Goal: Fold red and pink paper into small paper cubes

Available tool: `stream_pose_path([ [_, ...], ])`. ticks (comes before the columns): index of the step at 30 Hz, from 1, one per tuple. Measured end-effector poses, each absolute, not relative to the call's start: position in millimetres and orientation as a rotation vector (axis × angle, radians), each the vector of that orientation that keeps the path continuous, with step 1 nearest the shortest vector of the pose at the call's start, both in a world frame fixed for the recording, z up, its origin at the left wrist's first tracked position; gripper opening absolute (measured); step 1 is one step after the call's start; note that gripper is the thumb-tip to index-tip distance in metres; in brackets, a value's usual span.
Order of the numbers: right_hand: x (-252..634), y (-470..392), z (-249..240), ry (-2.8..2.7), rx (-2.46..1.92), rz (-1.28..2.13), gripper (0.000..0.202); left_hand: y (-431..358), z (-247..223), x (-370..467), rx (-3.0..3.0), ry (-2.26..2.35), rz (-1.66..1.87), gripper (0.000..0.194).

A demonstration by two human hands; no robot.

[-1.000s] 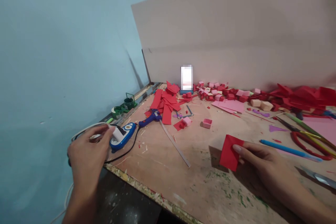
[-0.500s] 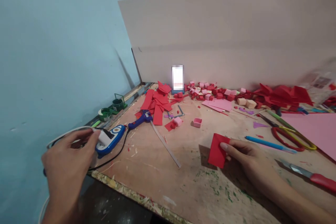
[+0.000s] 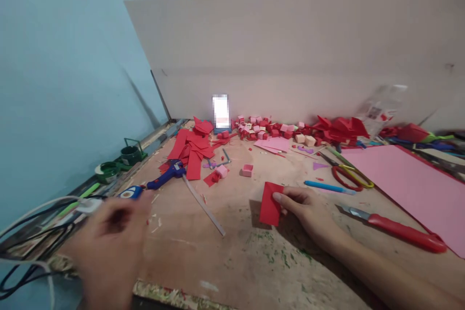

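Note:
My right hand [image 3: 303, 208] pinches a small red paper rectangle [image 3: 270, 204] between thumb and fingers, just above the table. Motion smears my left hand [image 3: 112, 237] at the lower left, so its fingers cannot be read. Behind it, partly covered, are a blue and white power strip [image 3: 131, 192] and a white plug [image 3: 89, 205]. A blue glue gun [image 3: 167, 175] lies farther back, a pale glue stick [image 3: 203, 206] running from it. A small open pink paper box [image 3: 247, 170] stands beyond the red paper.
Red paper strips [image 3: 194, 162] lie in a heap before a lit phone [image 3: 221, 112]. Several small paper boxes [image 3: 259, 134] line the board. At right are scissors [image 3: 347, 178], a blue pen [image 3: 329, 187], a red-handled utility knife [image 3: 403, 230] and pink sheets [image 3: 410, 179]. Cables [image 3: 32, 232] hang left.
My left hand has come away from the white plug on the power strip and is moving. The view has turned right. My right hand still holds the red paper.

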State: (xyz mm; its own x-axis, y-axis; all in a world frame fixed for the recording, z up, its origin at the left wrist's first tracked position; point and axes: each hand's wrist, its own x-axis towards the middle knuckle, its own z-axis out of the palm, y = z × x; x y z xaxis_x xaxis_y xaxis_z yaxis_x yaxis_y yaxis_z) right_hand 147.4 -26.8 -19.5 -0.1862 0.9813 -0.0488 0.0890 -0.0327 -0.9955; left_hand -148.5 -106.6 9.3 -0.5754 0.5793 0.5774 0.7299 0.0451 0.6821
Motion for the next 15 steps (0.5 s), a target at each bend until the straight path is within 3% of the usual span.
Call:
stream_pose_path([
  [4,148,-29,-19,-1.372,-1.183,1.367,0.050,-83,57,-70,-2.326,-1.906,-1.394,0.030],
  [7,149,-29,-18,-1.356,-1.129,1.367,0.048,-57,76,-21,-2.631,-1.584,-1.722,0.032],
  [11,152,-27,-22,-1.317,-1.054,1.372,0.045,-22,47,17,-2.592,-1.599,-2.337,0.036],
  [15,154,-24,-28,-1.270,-1.028,1.390,0.044,-9,-1,14,-2.597,-2.000,-2.316,0.030],
])
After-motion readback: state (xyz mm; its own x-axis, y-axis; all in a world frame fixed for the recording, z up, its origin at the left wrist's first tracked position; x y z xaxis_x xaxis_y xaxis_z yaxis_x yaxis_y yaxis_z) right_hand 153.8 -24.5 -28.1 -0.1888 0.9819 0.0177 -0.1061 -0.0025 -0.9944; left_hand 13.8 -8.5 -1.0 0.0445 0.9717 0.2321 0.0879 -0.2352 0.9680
